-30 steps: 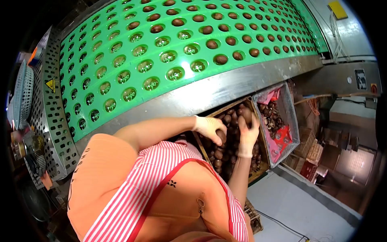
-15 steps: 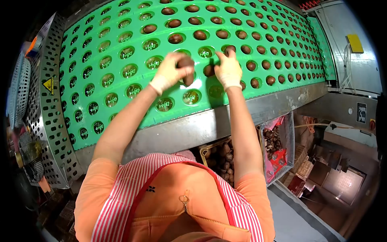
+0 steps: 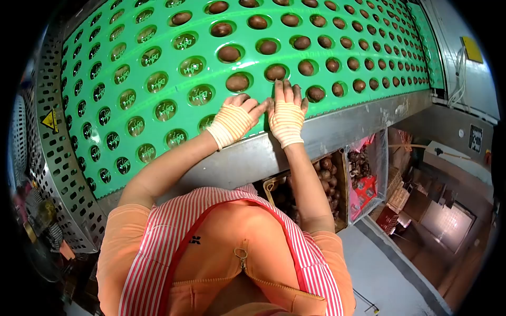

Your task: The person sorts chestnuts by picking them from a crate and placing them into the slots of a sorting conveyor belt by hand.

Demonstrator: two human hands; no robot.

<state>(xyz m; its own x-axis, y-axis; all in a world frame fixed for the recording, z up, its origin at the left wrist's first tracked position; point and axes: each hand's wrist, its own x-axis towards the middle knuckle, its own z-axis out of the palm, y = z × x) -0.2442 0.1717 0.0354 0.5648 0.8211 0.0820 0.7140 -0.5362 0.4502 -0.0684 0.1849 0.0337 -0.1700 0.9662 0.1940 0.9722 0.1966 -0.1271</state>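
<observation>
A green sheet [image 3: 208,73] has rows of oval pockets, many holding a brown egg-shaped piece [image 3: 237,82]. My left hand [image 3: 234,118], in a striped glove with dark fingertips, bends its fingers over the sheet's near edge. What lies under those fingers is hidden. Close beside it, my right hand [image 3: 287,113] rests with fingers stretched forward and held near each other, nothing visible in them. Its fingertips are just below another brown piece [image 3: 275,72] sitting in its pocket. The thumbs nearly meet. Left of my hands, each empty pocket [image 3: 201,95] shows pale markings.
A metal rail [image 3: 221,166] runs along the near edge. Below it stand a crate of brown pieces [image 3: 327,181] and a lined bin [image 3: 377,179]. A perforated metal guard [image 3: 52,158] borders the left side, and a metal cabinet [image 3: 464,58] the right.
Both hands have come down toward the near edge and closer together. The brown pieces that were in my left fingers are out of sight there, and more pockets near my hands hold pieces.
</observation>
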